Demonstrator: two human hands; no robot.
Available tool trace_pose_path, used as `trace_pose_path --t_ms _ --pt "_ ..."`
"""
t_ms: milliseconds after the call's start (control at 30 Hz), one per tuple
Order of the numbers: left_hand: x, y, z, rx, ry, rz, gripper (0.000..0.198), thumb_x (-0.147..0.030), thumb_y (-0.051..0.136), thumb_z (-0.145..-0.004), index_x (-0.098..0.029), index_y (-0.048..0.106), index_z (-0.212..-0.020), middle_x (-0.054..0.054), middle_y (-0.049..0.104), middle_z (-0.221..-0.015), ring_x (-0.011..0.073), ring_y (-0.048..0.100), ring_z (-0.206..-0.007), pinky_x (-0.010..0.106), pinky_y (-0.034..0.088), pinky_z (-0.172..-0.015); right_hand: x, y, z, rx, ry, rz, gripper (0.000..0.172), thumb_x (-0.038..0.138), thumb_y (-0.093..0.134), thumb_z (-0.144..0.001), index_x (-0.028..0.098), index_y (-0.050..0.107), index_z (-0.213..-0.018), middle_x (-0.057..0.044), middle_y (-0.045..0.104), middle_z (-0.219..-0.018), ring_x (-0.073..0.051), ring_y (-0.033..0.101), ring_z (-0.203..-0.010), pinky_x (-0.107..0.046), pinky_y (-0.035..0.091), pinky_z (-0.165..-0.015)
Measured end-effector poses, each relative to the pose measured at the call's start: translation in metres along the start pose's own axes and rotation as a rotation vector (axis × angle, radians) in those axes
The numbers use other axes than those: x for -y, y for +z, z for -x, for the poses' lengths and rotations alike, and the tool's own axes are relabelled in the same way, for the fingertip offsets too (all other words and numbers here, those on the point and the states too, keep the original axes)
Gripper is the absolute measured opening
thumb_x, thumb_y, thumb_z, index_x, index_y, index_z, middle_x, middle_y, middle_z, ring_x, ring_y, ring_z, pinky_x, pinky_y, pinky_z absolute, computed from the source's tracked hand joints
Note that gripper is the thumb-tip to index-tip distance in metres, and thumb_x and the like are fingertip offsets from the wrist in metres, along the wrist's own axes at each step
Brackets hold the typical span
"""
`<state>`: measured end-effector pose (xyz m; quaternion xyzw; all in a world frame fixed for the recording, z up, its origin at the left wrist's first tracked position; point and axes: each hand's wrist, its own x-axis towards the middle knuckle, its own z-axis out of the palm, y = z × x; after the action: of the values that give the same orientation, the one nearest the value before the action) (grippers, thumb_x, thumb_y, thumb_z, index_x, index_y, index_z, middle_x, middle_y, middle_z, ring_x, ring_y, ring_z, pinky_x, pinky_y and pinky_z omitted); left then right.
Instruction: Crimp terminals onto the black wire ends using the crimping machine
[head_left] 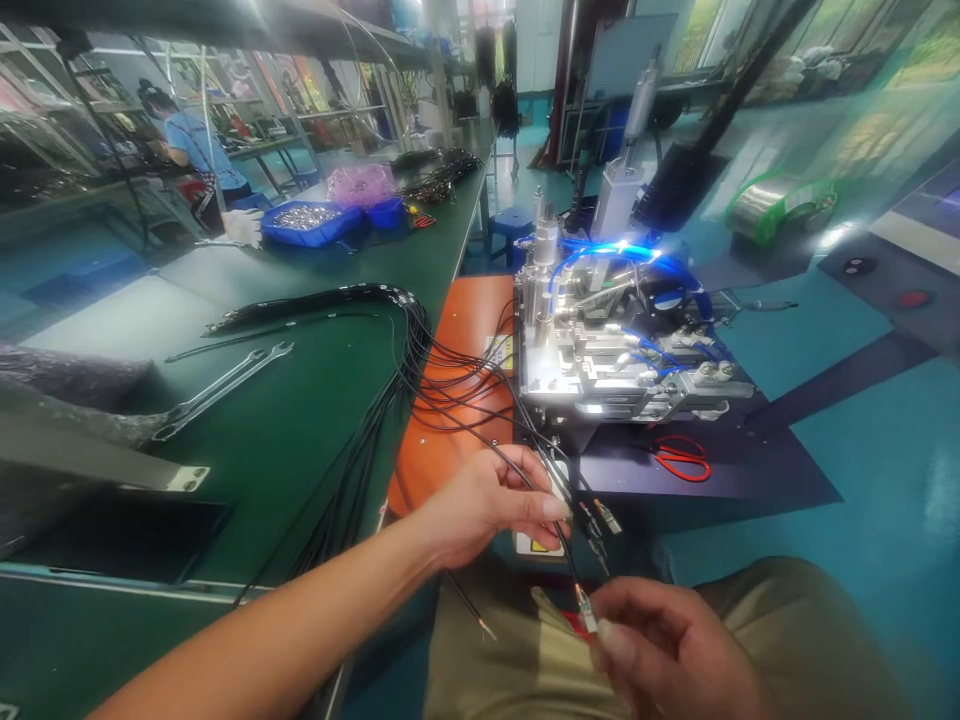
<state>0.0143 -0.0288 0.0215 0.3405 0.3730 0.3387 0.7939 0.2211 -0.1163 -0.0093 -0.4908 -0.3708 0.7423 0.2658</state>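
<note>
The person sits at the end of a long green bench (pixel 300 420), facing a small metal machine (pixel 600 350) laced with blue air hoses. A sheaf of thin black cables (pixel 390 400) trails off the bench and down to the lap. The left hand (pixel 487 505) is curled nearly closed, thumb and forefinger pinching several of those cables just behind their metal-tipped ends (pixel 600 520), which fan out past the fingertips. The right hand (pixel 667 650), low by the knee, is also nearly closed, its thumb and forefinger nipping 1 cable's tip (pixel 585 605); that cable runs taut up to the left hand. Whether the tip is a crimped terminal or a bare end I can't quite tell, the view is too soft there.

To my eye the step in hand is singling out 1 cable from the bunch. Done well, the left hand would hold the rest firmly so they don't tangle, while the right grips behind the metal tip, not on it, and draws straight.

Red scissors (pixel 682 458) lie on the dark plate by the machine, 2 spanners (pixel 225 385) on the bench, and another person (pixel 191 150) works far off
</note>
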Motion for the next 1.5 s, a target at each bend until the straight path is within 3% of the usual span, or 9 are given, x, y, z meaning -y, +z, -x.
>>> trace_pose_path --t_ms 167,400,1167,1500 --pt "-0.001 0.002 0.001 -0.014 0.009 -0.004 0.039 -0.023 0.090 -0.063 -0.012 0.054 -0.076 0.004 0.070 -0.064 0.0137 0.069 -0.055 0.023 0.060 -0.056 0.005 0.014 0.003 0.005 0.039 0.010 0.044 0.056 0.078 -0.071 0.014 0.067 -0.067 0.001 0.060 -0.056 -0.003 0.044 -0.040 -0.014 0.029 -0.037" --pt "-0.002 0.004 0.001 -0.019 0.011 0.006 0.037 -0.022 0.090 -0.063 -0.011 0.055 -0.073 0.004 0.069 -0.063 0.0128 0.068 -0.053 0.021 0.060 -0.055 0.013 0.015 0.003 0.001 0.013 0.039 0.045 0.057 0.075 -0.074 0.015 0.064 -0.060 0.005 0.048 -0.046 -0.005 0.042 -0.038 -0.015 0.033 -0.037" --pt "-0.001 0.006 0.001 -0.041 0.036 0.024 0.031 -0.018 0.086 -0.068 -0.010 0.056 -0.074 0.004 0.069 -0.066 0.0131 0.069 -0.057 0.024 0.062 -0.058 -0.001 0.009 0.003 -0.036 -0.007 -0.161 0.036 0.050 0.075 -0.079 0.017 0.066 -0.072 0.003 0.061 -0.060 -0.003 0.049 -0.042 -0.014 0.035 -0.040" --pt "-0.001 0.005 0.002 -0.050 0.025 -0.015 0.031 -0.020 0.085 -0.069 -0.011 0.056 -0.076 0.004 0.069 -0.067 0.0131 0.069 -0.058 0.025 0.063 -0.061 0.003 0.006 0.004 0.005 -0.010 -0.148 0.038 0.052 0.073 -0.081 0.016 0.063 -0.073 0.004 0.057 -0.058 -0.003 0.049 -0.043 -0.014 0.036 -0.041"
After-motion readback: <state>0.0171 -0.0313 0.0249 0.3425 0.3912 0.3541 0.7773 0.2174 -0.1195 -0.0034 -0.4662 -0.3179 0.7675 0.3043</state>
